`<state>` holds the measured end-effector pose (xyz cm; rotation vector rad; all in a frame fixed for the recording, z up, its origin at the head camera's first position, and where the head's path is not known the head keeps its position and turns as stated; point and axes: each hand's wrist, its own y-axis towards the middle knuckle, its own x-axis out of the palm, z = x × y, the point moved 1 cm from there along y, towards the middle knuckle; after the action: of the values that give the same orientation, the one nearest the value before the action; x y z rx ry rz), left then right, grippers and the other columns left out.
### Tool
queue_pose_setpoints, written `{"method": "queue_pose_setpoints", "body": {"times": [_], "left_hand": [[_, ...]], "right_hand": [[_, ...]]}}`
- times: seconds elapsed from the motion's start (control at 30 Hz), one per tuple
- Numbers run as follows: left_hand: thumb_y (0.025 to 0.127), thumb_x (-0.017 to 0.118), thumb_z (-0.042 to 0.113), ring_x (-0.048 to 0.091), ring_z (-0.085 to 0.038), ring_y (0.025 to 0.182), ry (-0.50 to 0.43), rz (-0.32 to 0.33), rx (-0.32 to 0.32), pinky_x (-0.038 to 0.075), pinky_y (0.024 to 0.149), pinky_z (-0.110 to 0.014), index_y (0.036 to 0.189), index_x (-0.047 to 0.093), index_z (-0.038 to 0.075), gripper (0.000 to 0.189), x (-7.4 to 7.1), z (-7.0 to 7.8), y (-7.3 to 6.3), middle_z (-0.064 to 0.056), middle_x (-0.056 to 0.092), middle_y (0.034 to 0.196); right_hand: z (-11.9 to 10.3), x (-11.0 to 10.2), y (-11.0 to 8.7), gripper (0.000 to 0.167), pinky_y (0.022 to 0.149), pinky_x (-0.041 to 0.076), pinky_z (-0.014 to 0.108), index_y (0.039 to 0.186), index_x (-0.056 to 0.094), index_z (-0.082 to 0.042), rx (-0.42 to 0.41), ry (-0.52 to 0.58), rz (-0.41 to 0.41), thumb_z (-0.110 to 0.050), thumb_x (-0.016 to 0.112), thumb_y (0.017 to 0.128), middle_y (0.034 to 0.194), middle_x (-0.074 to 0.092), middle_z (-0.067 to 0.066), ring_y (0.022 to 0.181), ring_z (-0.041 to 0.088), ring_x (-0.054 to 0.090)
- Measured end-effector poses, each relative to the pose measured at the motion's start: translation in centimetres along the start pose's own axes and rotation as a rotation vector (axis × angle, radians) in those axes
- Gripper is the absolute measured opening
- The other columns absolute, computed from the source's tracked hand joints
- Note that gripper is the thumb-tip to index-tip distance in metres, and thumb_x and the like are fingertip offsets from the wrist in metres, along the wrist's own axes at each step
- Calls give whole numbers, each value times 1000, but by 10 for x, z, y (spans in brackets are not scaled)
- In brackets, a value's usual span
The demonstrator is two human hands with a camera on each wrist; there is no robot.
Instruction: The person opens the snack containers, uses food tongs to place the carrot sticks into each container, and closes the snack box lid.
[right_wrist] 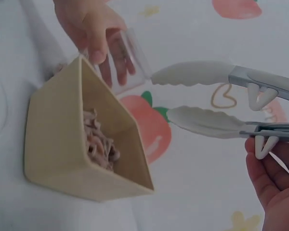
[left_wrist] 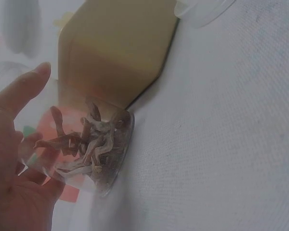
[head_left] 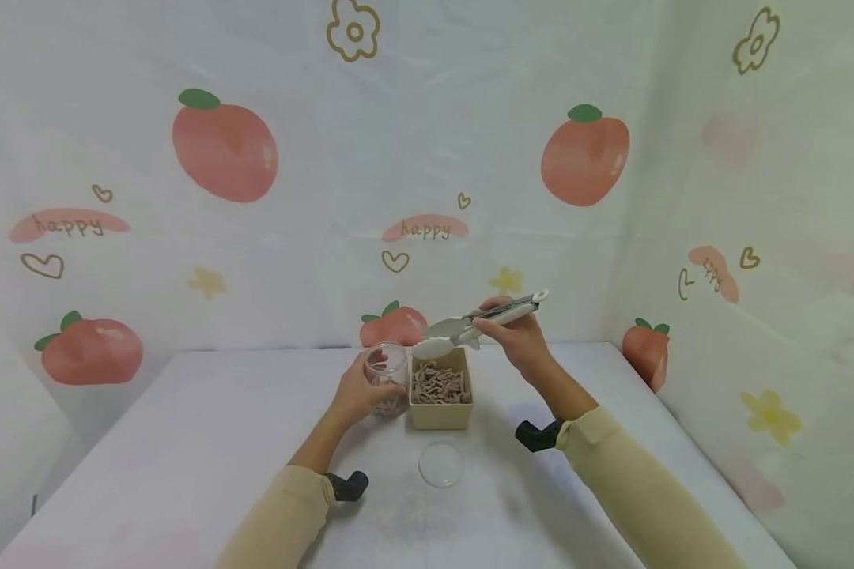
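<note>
My left hand (head_left: 359, 391) grips a clear round jar (head_left: 390, 365) from its left side, thumb in front. Several brownish-grey dried strips (left_wrist: 98, 139) lie at the bottom of the jar. Against the jar's right side stands a beige square box (head_left: 441, 417) partly filled with the same kind of strips (head_left: 440, 385). In my right hand (head_left: 515, 336) is a pair of tongs (head_left: 437, 341) with white scalloped heads, held above the box. The tongs' heads (right_wrist: 207, 120) are spread apart with nothing between them in the right wrist view.
A clear round lid (head_left: 441, 465) lies on the white table (head_left: 256, 442) in front of the box. Behind the table rises a wall covering (head_left: 313, 292) with fruit prints. Both wrists wear black mounts (head_left: 537, 436).
</note>
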<state>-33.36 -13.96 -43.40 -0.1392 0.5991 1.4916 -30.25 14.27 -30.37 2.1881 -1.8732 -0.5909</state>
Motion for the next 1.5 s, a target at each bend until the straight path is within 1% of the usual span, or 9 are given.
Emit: {"method": "queue_pose_setpoints", "body": {"times": [0.23, 0.3, 0.53, 0.73, 0.9, 1.0, 1.1, 1.27, 1.5], "left_hand": [[71, 88, 26, 47, -31, 128, -15, -11, -7, 35, 107, -49, 141, 40, 7, 87, -1, -1, 0, -13, 54, 136], [71, 88, 26, 47, -32, 128, -13, -9, 2, 35, 106, -49, 141, 40, 6, 88, -1, -1, 0, -14, 54, 136], [70, 88, 27, 49, -31, 125, -15, -4, 13, 38, 104, -49, 141, 42, 6, 87, 1, 1, 0, -12, 56, 132], [71, 88, 25, 49, -31, 125, -33, -3, 27, 37, 104, -49, 140, 42, 5, 86, 3, 1, 1, -12, 57, 131], [71, 88, 26, 48, -32, 127, -41, -8, 26, 36, 105, -50, 141, 41, 5, 87, 3, 0, 1, -12, 57, 132], [71, 88, 26, 48, -31, 127, -44, -8, 26, 36, 106, -50, 141, 41, 6, 87, 3, 0, 1, -12, 57, 132], [71, 88, 26, 48, -31, 126, -38, -5, 29, 36, 105, -50, 141, 41, 5, 87, 2, 1, 1, -12, 57, 132], [70, 88, 25, 49, -30, 126, -29, 2, 25, 37, 104, -49, 141, 41, 6, 87, 1, 0, 0, -10, 57, 131], [71, 88, 23, 49, -34, 125, -52, -3, 34, 39, 103, -50, 142, 40, 5, 87, 1, -2, 0, -12, 56, 132]], "right_hand": [[11, -5, -5, 35, 84, 48, 26, 117, 54, 14, 53, -49, 0, -1, 68, 89, 108, 64, 20, 94, 15, 62], [16, -6, -6, 35, 84, 48, 27, 117, 54, 12, 59, -75, -8, -3, 68, 89, 110, 63, 23, 95, 16, 61], [58, -10, 1, 40, 82, 49, 27, 119, 54, 8, 86, -76, -32, -6, 72, 87, 116, 59, 28, 99, 23, 60], [70, -5, -1, 40, 79, 50, 29, 117, 54, 4, 71, -132, -53, -11, 74, 86, 110, 62, 22, 95, 21, 60], [73, 1, -3, 42, 76, 51, 33, 117, 55, 2, 64, -236, -75, -14, 76, 84, 100, 65, 14, 88, 21, 61], [75, 5, -2, 41, 75, 51, 35, 115, 57, -2, 54, -289, -76, -15, 77, 83, 97, 66, 12, 86, 21, 62], [77, 8, -1, 38, 74, 51, 36, 114, 58, -4, 43, -308, -66, -16, 78, 82, 96, 67, 11, 85, 21, 62], [79, 12, -1, 39, 71, 50, 36, 114, 60, -3, 20, -379, -63, -19, 78, 83, 92, 67, 8, 81, 21, 61], [82, 15, -1, 31, 69, 49, 36, 107, 63, -3, -10, -364, -28, -17, 77, 83, 89, 66, 7, 77, 21, 59]]}}
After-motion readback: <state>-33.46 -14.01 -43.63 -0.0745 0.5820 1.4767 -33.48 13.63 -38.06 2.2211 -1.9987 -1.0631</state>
